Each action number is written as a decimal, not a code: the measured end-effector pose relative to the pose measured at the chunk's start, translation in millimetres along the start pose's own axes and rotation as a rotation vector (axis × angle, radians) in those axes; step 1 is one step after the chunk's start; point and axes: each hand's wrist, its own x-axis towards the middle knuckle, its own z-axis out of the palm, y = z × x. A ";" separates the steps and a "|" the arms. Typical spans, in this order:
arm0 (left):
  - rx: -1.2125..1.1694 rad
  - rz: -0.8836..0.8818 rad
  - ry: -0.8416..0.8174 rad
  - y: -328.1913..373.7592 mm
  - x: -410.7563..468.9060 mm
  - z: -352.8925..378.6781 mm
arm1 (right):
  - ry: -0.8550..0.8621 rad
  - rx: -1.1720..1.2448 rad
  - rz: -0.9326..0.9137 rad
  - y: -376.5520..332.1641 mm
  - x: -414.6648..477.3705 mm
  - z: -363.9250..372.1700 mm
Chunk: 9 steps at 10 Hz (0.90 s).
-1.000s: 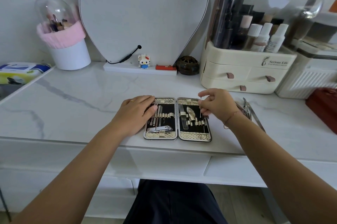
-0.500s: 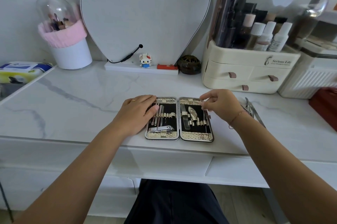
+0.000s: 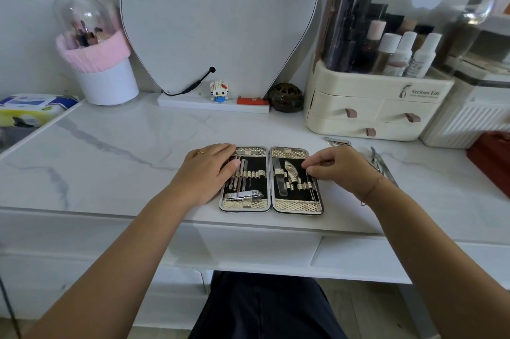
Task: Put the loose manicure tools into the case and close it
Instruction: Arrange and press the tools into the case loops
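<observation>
Case (image 3: pixel 298 205) open flat; left hand (image 3: pixel 205 173) spread, pressing; right hand (image 3: pixel 335 170) pinched, contents unclear. Seat under loop squarely.

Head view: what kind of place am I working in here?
Most likely a home vanity or dressing table: a mirror leans on the wall, a clear-lidded cosmetics organizer holds bottles, and a brush holder stands on the marble-look tabletop.

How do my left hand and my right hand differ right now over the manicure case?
The left hand lies flat, palm down, on the left half of the manicure case; the right hand is curled, its fingertips pinched together over the right half. The left hand wears a ring; the right wrist wears a thin bracelet. Both are bare and at the open case.
</observation>
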 end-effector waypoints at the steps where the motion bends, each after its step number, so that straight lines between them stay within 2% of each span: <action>1: -0.001 0.001 0.002 -0.9 -0.2 0.3 | 0.132 0.098 -0.014 9.3 0.8 -8.9; 2: -0.004 0.002 0.004 -0.9 -0.2 0.6 | 0.389 0.010 0.000 20.5 3.1 -27.0; 3: -0.002 0.002 0.006 -0.5 0.4 0.5 | 0.447 -0.122 0.051 29.0 4.5 -38.7; 5: -0.009 -0.001 0.010 -0.2 -0.7 0.4 | 0.296 -0.374 0.087 38.6 15.9 -32.0; 7: -0.006 -0.001 0.004 -0.6 0.1 0.2 | 0.264 -0.477 0.141 29.0 27.1 -30.8; 9: -0.010 0.000 0.003 -1.6 0.3 0.8 | 0.330 -0.501 0.160 31.4 27.6 -31.1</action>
